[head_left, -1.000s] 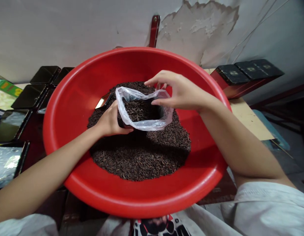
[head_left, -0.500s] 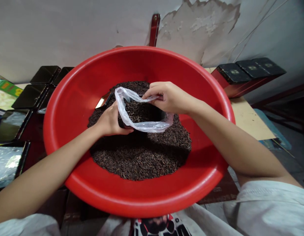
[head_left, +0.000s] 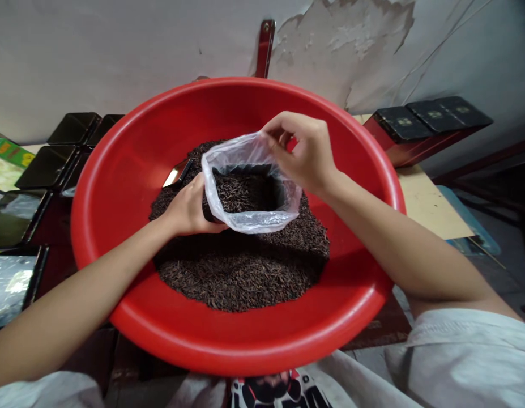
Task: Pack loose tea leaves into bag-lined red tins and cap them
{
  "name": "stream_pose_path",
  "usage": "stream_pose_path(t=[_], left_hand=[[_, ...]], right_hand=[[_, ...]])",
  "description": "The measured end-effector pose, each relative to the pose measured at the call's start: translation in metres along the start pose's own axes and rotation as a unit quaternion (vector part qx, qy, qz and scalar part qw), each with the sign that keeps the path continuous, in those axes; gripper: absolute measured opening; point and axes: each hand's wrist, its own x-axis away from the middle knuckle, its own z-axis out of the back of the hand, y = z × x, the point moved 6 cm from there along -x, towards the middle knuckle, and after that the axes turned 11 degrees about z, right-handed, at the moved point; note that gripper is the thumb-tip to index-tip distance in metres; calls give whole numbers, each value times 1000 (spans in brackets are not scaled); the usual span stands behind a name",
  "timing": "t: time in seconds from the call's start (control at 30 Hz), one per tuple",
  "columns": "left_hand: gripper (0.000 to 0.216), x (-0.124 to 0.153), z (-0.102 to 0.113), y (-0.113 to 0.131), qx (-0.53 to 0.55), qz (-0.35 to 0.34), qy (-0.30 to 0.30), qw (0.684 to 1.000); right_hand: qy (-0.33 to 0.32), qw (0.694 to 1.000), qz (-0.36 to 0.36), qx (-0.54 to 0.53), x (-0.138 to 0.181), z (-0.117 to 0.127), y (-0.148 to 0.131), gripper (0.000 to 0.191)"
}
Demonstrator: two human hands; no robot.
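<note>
My left hand (head_left: 186, 208) grips the left side of a dark tin (head_left: 210, 214), held over the tea heap. A clear plastic bag (head_left: 262, 222) lines the tin, its mouth spread above the tin's rim. Dark loose tea leaves (head_left: 239, 192) lie inside it. With thumb and fingertips pinched, my right hand (head_left: 307, 150) holds the far edge of the bag's mouth and pulls it up. Beneath, more loose tea (head_left: 245, 286) covers the bottom of a wide red basin (head_left: 232, 354). A shiny, dark-edged object (head_left: 177, 173) rests in the tea left of the tin, partly hidden.
Several open dark tins (head_left: 45, 166) stand left of the basin, some with plastic inside. Closed red-and-black tins (head_left: 402, 124) stand in a row at the right, on a pale board (head_left: 436, 209). A wall with peeling paint (head_left: 347, 39) rises behind.
My right hand has moved up and slightly right, lifting the bag's far edge. The bag's mouth is now wider and shows more tea inside. My left hand has barely moved.
</note>
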Motion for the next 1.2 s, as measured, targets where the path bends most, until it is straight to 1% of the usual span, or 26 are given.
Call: stream_pose_path(t=[0.03, 0.1, 0.17, 0.2, 0.27, 0.3, 0.33, 0.4, 0.47, 0.53, 0.6, 0.63, 0.7, 0.73, 0.77, 0.8, 0.87, 0.9, 0.93, 1.0, 1.03, 1.07, 1.1, 1.13, 1.2], left_hand=[[99, 0, 1, 1, 1, 6, -6, 1000], [103, 0, 1, 3, 5, 18, -16, 1000], [103, 0, 1, 3, 13, 27, -18, 999], [103, 0, 1, 3, 21, 26, -13, 999], [105, 0, 1, 0, 43, 16, 4, 999], [105, -1, 2, -1, 54, 11, 14, 998], [104, -1, 2, -3, 63, 7, 24, 998], [101, -2, 2, -6, 74, 3, 37, 997], [101, -2, 1, -5, 77, -3, 40, 996], [103, -2, 1, -3, 76, -10, 32, 997], [102, -2, 0, 1, 72, -9, 21, 997], [101, -1, -1, 3, 69, -7, 16, 997], [101, 0, -1, 5, 63, -2, 8, 998], [101, 0, -1, 5, 61, 0, 7, 998], [102, 0, -1, 5, 61, 0, 8, 998], [102, 0, -1, 4, 65, -2, 12, 998], [100, -1, 0, 2, 78, -6, 23, 997], [100, -1, 0, 1, 85, -8, 27, 996], [101, -2, 0, -1, 92, -9, 29, 995], [100, -2, 0, -3, 103, -9, 29, 994], [100, -2, 0, -3, 109, -8, 28, 994], [99, -3, 1, -3, 116, -6, 29, 993], [98, -3, 2, -4, 121, -1, 30, 992], [97, -3, 3, -5, 127, 5, 32, 991], [98, -4, 6, -7, 144, 17, 33, 989]], right_hand=[[23, 1000, -18, 3, 0, 2, 5, 10], [42, 998, -55, 13, 0, 5, 14, 14], [58, 995, -69, 34, 1, 9, 13, 15], [76, 994, -63, 46, 1, 14, 8, 13], [102, 993, -25, 49, 1, 21, -9, 9], [88, 996, 4, 29, 1, 21, -19, 11], [50, 998, 39, -5, 1, 17, -29, 14], [-64, 991, 101, -66, 3, 2, -47, 22], [-184, 972, 121, -83, 10, -17, -54, 29], [-300, 947, 93, -69, 18, -35, -51, 43], [-416, 907, 40, -55, 29, -48, -44, 61], [-455, 889, 12, -45, 34, -50, -41, 69], [-490, 871, -36, -18, 37, -48, -39, 78], [-489, 871, -48, -7, 37, -45, -40, 77], [-476, 878, -50, 0, 34, -43, -42, 72], [-448, 893, -42, 3, 31, -41, -46, 65], [-390, 921, -2, -13, 25, -40, -55, 54], [-380, 924, 23, -32, 25, -43, -60, 54], [-386, 920, 46, -51, 28, -47, -64, 59], [-423, 900, 76, -76, 35, -55, -68, 75], [-429, 896, 85, -79, 36, -56, -68, 78], [-410, 904, 90, -78, 33, -53, -67, 75], [-366, 923, 94, -76, 28, -46, -65, 67], [-307, 943, 96, -78, 20, -36, -62, 55], [-164, 980, 77, -78, 5, -11, -47, 34]])
